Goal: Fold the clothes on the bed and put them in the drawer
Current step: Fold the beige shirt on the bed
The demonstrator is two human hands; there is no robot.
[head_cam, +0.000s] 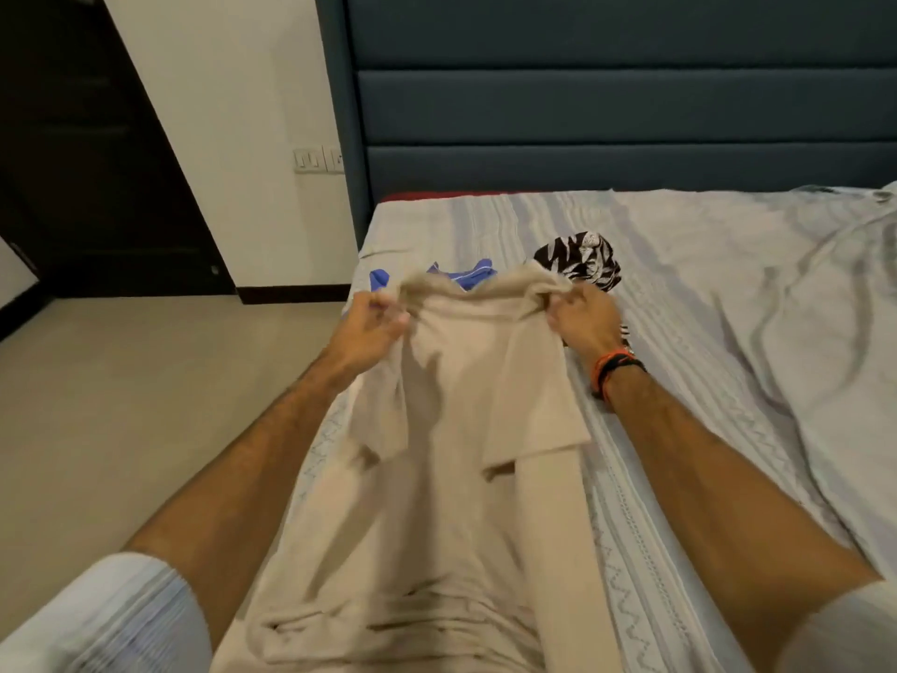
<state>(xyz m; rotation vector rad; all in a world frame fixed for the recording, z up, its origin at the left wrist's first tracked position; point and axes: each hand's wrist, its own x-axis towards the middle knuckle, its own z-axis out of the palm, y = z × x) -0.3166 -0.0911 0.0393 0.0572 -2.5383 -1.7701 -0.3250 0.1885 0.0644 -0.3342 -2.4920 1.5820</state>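
Beige shirt (451, 429), held up for folding at the bed's (704, 332) left edge.
Left hand (366, 327) and right hand (582, 318) each pinched a shoulder, stretching it flat; blue garment (466, 276) and patterned garment (582, 259) waited beyond.

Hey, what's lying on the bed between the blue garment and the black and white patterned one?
In the head view, the raised top edge of the beige shirt, with bare striped sheet behind it.
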